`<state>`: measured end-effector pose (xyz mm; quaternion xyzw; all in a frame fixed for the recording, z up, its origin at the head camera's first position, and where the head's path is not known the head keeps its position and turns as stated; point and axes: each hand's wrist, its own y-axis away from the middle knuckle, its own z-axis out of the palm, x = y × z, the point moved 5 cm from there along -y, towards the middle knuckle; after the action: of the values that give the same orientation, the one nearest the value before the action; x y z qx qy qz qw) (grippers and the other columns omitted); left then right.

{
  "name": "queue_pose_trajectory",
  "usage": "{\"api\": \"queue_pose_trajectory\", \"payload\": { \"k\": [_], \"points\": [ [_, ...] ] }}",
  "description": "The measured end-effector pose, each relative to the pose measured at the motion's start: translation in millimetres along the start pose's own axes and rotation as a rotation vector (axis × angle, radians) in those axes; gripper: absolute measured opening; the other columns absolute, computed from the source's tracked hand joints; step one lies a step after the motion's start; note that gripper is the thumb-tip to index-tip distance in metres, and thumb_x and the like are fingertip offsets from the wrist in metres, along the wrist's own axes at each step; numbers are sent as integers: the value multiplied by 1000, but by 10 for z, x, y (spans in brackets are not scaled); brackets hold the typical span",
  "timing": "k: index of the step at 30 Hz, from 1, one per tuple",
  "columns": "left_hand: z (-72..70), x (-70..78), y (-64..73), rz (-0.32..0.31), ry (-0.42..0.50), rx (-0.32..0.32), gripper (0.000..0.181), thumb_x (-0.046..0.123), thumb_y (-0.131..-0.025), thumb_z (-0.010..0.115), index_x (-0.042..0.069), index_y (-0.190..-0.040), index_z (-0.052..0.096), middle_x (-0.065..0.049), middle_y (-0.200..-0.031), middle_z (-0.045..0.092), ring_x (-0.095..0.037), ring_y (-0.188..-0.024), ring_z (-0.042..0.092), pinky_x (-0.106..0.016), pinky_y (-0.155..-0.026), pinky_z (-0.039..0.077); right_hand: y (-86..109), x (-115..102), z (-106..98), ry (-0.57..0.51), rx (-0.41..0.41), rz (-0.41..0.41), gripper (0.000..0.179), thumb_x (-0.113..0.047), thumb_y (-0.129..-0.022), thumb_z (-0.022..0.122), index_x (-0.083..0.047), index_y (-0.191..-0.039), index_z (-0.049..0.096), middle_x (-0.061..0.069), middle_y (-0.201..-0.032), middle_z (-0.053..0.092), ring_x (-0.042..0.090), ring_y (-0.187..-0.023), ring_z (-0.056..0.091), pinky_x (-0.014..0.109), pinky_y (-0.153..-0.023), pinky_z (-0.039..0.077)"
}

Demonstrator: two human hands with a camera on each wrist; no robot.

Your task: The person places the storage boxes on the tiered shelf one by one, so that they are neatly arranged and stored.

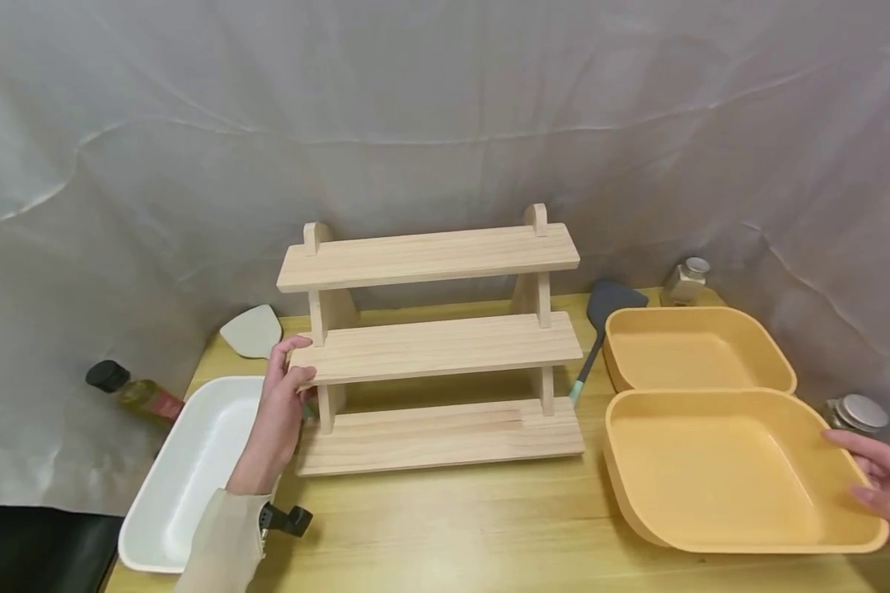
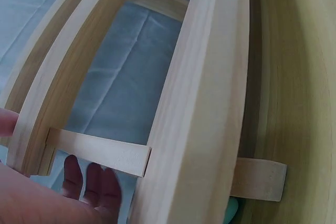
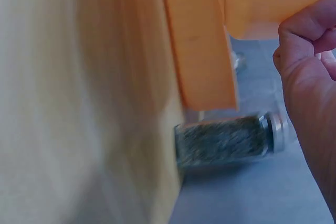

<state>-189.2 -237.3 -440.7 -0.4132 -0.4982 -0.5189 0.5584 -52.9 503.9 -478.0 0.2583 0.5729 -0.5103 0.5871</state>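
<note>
A three-tier wooden display shelf (image 1: 437, 346) stands in the middle of the table. My left hand (image 1: 278, 412) grips the left end of its middle board; the left wrist view shows several fingers (image 2: 94, 182) under that board, beside an upright. At the right, my right hand (image 1: 886, 486) pinches the right rim of the front yellow bin (image 1: 734, 469). That bin overlaps the near rim of the rear yellow bin (image 1: 697, 346). In the right wrist view the right hand (image 3: 310, 45) is curled at the bin's edge, its fingertips partly hidden.
A white bin (image 1: 193, 469) lies left, beside an oil bottle (image 1: 144, 399). A pale spatula head (image 1: 252, 331) and a dark spatula (image 1: 608, 309) flank the shelf. Glass jars (image 1: 685, 284) stand behind and right of the yellow bins, one herb-filled jar (image 3: 223, 141). Grey cloth (image 1: 445, 107) hangs behind.
</note>
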Motion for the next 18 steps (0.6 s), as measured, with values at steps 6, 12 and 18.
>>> {"api": "queue_pose_trajectory", "payload": {
  "k": [6, 12, 18],
  "points": [
    [4, -18, 5, -5, -10, 8, 40, 4, -102, 47, 27, -136, 47, -4, -150, 34, -28, -130, 42, -48, -101, 35, -171, -139, 47, -44, -4, -11, 93, 34, -89, 8, -5, -164, 46, 12, -132, 74, 33, -104, 78, 48, -63, 58],
    [8, -29, -4, -3, -14, -3, 42, 4, -103, 48, 28, -138, 47, -4, -155, 31, -29, -133, 40, -50, -101, 37, -332, -278, 102, -25, 93, -46, 87, 33, -92, 11, -2, -163, 47, 13, -125, 76, 33, -98, 79, 44, -62, 58],
    [11, -39, -3, 3, -7, -7, 41, 5, -103, 48, 27, -138, 47, -3, -153, 32, -29, -132, 41, -52, -102, 36, -575, -439, 200, -18, 134, -100, 85, 32, -92, 9, 2, -160, 48, 14, -109, 77, 31, -82, 80, 38, -57, 58]
  ]
}}
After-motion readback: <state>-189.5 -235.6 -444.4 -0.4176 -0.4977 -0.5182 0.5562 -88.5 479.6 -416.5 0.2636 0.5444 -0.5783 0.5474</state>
